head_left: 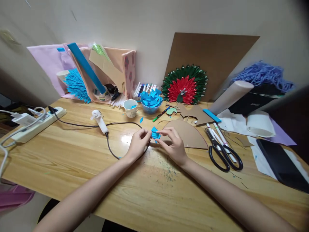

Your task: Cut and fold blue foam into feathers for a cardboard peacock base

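Between my two hands, over the middle of the wooden table point(142, 183), is a small folded blue piece point(155, 133), paper or foam. My left hand point(139, 143) pinches its left side. The thumb and fingers of my right hand point(174, 144) close on its right edge. Behind them, a clear bowl point(151, 109) is heaped with blue folded pieces point(152, 97), beside a paper cup point(130, 108) with a blue scrap inside. One loose blue piece point(141, 120) lies on the table. A cardboard semicircle point(187, 133) rests just behind my right hand.
A white glue gun point(99, 121) trails a black cord to the power strip point(36, 124) at left. Black-handled scissors point(223, 151) lie over white markers at right, near a phone point(281, 164). A red-and-green petalled fan point(184, 85) leans on a cardboard sheet point(210, 51).
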The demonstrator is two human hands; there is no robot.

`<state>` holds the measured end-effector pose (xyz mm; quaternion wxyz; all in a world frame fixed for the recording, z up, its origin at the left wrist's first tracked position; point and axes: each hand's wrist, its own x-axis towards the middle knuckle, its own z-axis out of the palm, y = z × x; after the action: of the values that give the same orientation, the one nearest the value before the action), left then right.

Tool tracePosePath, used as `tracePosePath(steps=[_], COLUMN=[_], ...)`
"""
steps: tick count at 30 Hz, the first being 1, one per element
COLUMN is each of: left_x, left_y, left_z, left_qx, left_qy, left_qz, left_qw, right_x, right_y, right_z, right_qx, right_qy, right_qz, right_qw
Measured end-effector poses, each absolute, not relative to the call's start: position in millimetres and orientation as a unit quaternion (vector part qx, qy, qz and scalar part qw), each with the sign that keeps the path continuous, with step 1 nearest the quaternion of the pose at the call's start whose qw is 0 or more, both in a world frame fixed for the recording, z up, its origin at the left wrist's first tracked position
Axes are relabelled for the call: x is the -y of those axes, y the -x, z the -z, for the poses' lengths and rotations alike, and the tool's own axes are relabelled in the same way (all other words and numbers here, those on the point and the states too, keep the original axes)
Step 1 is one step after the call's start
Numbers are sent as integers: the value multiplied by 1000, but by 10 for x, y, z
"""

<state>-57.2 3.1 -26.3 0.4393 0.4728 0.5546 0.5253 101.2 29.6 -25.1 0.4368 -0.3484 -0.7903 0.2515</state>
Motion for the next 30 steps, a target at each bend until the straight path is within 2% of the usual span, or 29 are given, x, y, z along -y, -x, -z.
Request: tracePosePath(steps=[12,30], left_x=[19,55], left_y=[594,587], left_z=[268,214], left_qx=[-544,-538], left_qy=[-463,-431], left_qz=[-519,-525], left_qw=[470,498], right_x=[-298,-298], right_y=[-1032,-1045], right_z=[242,283], right_qx=[777,788], right_qy=[362,339], right_qz=[-313,-277], right_qw=[410,434])
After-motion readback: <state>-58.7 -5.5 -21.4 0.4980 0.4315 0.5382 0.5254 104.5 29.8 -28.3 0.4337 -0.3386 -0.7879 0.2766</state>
